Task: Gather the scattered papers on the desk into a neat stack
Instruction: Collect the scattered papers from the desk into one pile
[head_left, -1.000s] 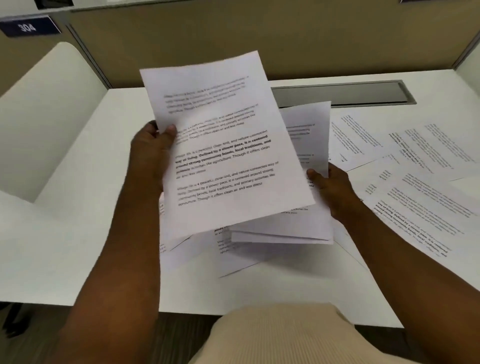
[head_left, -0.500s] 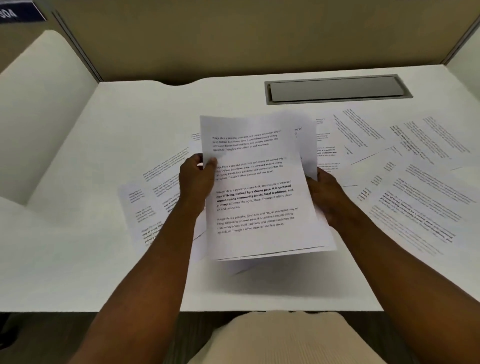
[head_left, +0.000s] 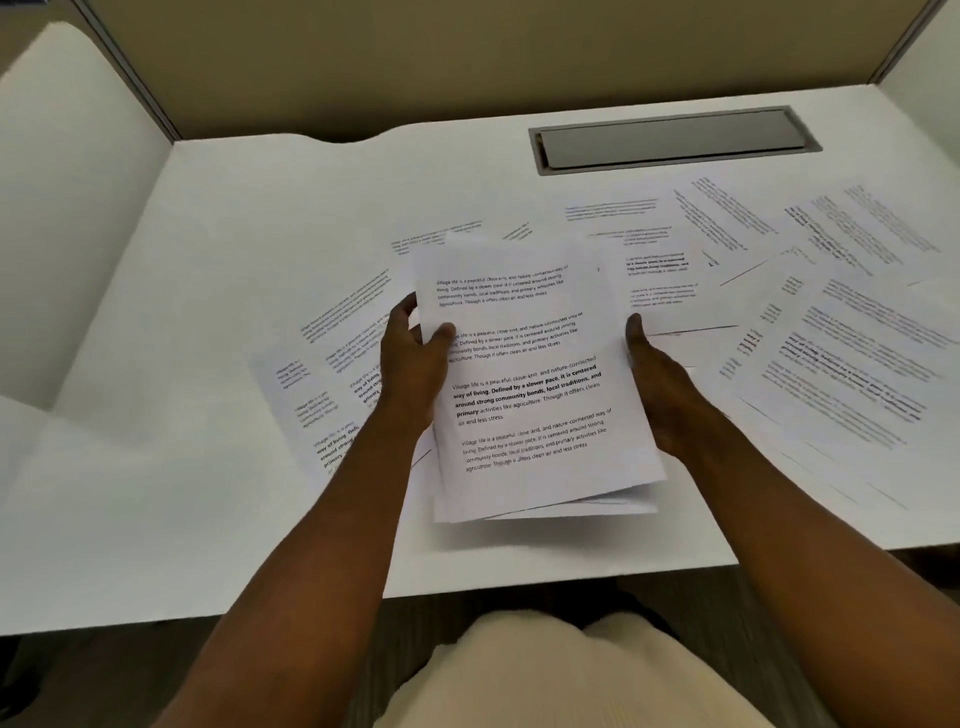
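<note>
1. I am watching the bundle of papers (head_left: 530, 384) being held above the near middle of the worktop (head_left: 260, 218), its printed top sheet facing up.
2. The left hand (head_left: 413, 364) is gripping the bundle's left edge, thumb lying on the top sheet; the other fingers are hiding beneath.
3. The right hand (head_left: 657, 384) is holding the right edge; its fingers are going under the sheets, so I cannot tell how they are curling.
4. At the bundle's near edge several sheets are fanning apart; I cannot count them.
5. The loose sheets on the left (head_left: 332, 374) are lying partly under the left forearm, overlapping; about three or four.
6. The loose sheets on the right (head_left: 841, 332) are spreading to the frame's edge, cut off there, too overlapped and blurred to count.
7. One grey cable hatch (head_left: 675, 137) is sitting behind them, and a beige partition (head_left: 467, 57) is standing at the back.
</note>
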